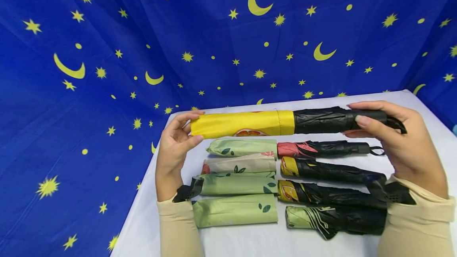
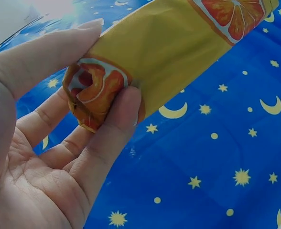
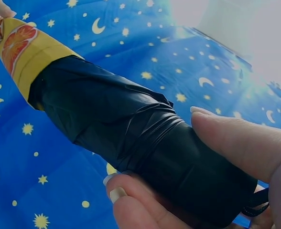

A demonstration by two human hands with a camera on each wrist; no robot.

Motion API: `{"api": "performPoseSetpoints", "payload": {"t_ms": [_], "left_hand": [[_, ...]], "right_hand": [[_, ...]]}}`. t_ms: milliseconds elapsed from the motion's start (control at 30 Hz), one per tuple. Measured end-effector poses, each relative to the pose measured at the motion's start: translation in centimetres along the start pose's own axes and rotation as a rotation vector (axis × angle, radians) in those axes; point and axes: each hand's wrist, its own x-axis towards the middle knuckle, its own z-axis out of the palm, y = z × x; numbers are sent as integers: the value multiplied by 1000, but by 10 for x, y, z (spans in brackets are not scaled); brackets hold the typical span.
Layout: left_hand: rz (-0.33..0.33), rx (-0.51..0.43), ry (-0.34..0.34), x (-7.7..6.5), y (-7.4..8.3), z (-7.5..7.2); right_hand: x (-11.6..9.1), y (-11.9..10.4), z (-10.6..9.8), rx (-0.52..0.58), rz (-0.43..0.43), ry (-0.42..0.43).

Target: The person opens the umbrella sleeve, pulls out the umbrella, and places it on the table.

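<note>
A folded black umbrella [image 1: 321, 120] is held level above the table, its left part inside a yellow sleeve [image 1: 239, 124] printed with orange slices. My left hand [image 1: 176, 142] pinches the sleeve's closed end between thumb and fingers. Around the umbrella's black handle [image 3: 202, 176], my right hand [image 1: 403, 138] grips with thumb on one side and fingers on the other; a wrist strap [image 1: 396, 124] loops out at the handle's end. In the right wrist view, the sleeve's mouth sits partway along the black fabric.
Below the hands, several folded umbrellas [image 1: 328, 169] lie in a column on the right of the white table [image 1: 250, 245]. Beside them on the left are several green and beige sleeves [image 1: 239, 183]. A blue star-and-moon cloth [image 1: 221, 31] hangs behind.
</note>
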Motion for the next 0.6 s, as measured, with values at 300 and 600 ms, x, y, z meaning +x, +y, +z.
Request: {"api": "performPoseSetpoints", "payload": {"t_ms": [300,600], "left_hand": [[44,-14,-8,-1,-1,-3],[47,-8,42,-1,0,-3]], "right_hand": [[0,-1,-1,-23,-8,-3],[-3,-3,-5,-4,-6,11]]}}
